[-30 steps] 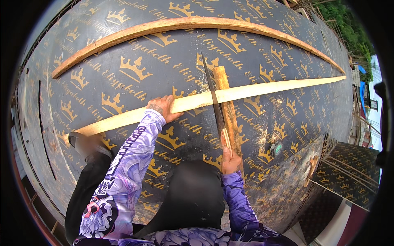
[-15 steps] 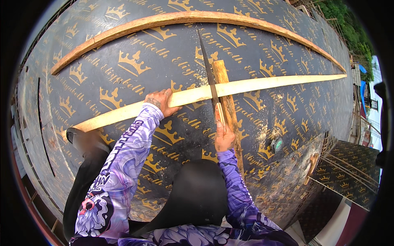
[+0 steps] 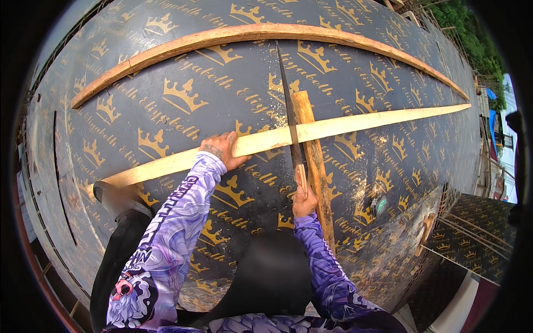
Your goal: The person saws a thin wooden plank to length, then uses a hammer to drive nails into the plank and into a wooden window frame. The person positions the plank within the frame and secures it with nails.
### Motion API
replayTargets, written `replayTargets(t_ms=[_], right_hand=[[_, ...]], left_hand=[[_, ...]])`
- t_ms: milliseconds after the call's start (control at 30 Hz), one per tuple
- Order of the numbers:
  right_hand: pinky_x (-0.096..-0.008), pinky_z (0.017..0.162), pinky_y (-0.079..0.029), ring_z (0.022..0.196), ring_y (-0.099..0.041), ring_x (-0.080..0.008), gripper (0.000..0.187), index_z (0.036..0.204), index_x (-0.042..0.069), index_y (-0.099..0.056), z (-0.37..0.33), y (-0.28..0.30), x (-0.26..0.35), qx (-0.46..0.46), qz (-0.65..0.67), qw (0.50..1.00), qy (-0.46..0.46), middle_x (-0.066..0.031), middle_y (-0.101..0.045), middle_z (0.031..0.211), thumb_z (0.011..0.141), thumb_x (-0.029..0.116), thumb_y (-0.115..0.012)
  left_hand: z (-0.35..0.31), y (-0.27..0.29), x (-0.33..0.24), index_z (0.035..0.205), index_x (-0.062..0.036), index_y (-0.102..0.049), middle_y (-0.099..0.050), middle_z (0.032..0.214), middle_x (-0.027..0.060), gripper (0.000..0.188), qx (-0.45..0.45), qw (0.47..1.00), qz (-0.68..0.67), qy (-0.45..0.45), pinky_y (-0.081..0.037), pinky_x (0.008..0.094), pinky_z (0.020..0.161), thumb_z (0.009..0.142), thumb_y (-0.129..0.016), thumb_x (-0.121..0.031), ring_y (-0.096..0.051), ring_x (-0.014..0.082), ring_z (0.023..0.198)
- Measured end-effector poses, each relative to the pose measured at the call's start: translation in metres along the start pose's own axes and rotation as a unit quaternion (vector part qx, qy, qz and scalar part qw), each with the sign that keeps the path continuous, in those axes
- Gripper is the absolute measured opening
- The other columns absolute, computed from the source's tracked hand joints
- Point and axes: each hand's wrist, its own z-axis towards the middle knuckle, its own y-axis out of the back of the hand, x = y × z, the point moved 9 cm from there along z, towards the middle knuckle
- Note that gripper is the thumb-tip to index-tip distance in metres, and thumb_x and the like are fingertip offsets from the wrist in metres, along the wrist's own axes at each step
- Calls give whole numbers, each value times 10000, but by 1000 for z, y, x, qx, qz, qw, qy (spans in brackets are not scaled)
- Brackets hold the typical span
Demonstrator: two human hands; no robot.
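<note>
Apparently, your long pale wooden strip (image 3: 269, 139) lies unsevered across rough brown wooden batten (image 3: 317, 173) on dark crown-printed panel (image 3: 261, 213); cut depth hidden, no piece parted yet. Left hand (image 3: 224, 151) clamps strip; right hand (image 3: 304, 201) wraps handle of dark-bladed handsaw (image 3: 290, 112), blade crossing strip beside batten.

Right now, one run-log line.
left hand: grips pale plank | right hand: holds handsaw by handle | things: handsaw across plank, wood strip crossing beneath | rest: wooden batten beyond, sawdust
</note>
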Motion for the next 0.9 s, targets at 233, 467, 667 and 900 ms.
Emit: replayTargets(t_ms=[233, 467, 667, 900], right_hand=[[-293, 652, -506, 716, -666, -139, 392, 1214, 12, -636, -127, 97, 49, 87, -131, 975, -155, -134, -707, 846, 962, 307, -580], [-341, 611, -494, 655, -662, -196, 384, 1171, 6, -643, -21, 41, 59, 103, -175, 969, -138, -129, -650, 706, 968, 323, -564], [-350, 594, -477, 595, -601, -230, 368, 1164, 23, -641, 0, 8, -24, -8, -8, 1000, -12, -158, -614, 689, 954, 321, -591], [-335, 551, -476, 576, -619, -155, 410, 1096, -19, -682, -152, 135, 79, 51, -143, 982, -109, -113, -613, 601, 941, 348, -589]], left_hand=[[-9, 2, 14, 1072, -90, -574, -683, 991, 129, 638, 4, 1000, 12, 10, -548, 408, 830, 756, -665, -637, -681, 283, 914], [-8, -4, 1, 1155, -98, -572, -677, 1042, 122, 671, 35, 999, 26, 10, -537, 388, 887, 789, -621, -658, -675, 270, 964], [4, -5, -9, 1083, -101, -576, -683, 990, 126, 644, 17, 1000, 3, -5, -543, 426, 840, 753, -659, -648, -680, 297, 922], [-12, 1, 18, 1087, -77, -578, -680, 993, 145, 665, 16, 1000, 2, 25, -539, 414, 865, 759, -653, -651, -674, 294, 944]])
